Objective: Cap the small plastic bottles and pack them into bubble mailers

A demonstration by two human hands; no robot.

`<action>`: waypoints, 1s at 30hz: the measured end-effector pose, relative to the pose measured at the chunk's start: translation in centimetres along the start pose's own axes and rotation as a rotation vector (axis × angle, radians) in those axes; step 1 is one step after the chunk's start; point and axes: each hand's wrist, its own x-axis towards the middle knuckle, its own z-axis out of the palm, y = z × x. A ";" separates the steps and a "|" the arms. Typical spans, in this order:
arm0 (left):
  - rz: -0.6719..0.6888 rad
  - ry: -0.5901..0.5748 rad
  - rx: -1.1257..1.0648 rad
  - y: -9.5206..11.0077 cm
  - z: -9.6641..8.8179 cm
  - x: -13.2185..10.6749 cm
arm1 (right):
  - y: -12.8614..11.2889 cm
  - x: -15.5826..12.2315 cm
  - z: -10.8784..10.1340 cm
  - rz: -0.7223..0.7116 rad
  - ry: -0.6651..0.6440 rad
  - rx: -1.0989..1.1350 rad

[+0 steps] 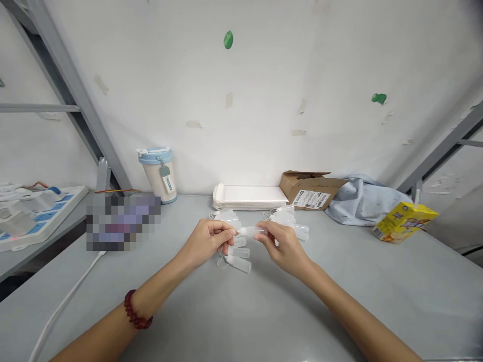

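Both hands meet over the middle of the grey table. My left hand pinches the cap end of a small translucent plastic bottle, and my right hand grips its body; the bottle lies level between them. Under the hands lie a few more of these little bottles. Another cluster of them sits just behind my right hand, and one more group behind my left. A red bead bracelet circles my left wrist.
A blue-lidded tumbler stands at the back left. A stack of white trays, an open cardboard box and a pale blue cloth line the wall. A yellow juice carton lies right. A power strip and white cable are left.
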 end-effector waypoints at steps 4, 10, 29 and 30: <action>-0.016 -0.003 -0.018 0.1 0.1 -0.1 | 0.0 0.0 0.0 0.008 0.000 0.012; -0.033 -0.008 -0.074 -0.2 0.1 -0.1 | 0.1 -0.1 0.0 -0.010 -0.001 0.011; -0.054 0.026 -0.099 -0.2 0.1 0.1 | -0.3 0.2 -0.3 -0.011 0.068 -0.013; -0.061 0.024 -0.104 -0.3 0.2 0.1 | -0.3 0.2 -0.3 -0.006 0.073 -0.004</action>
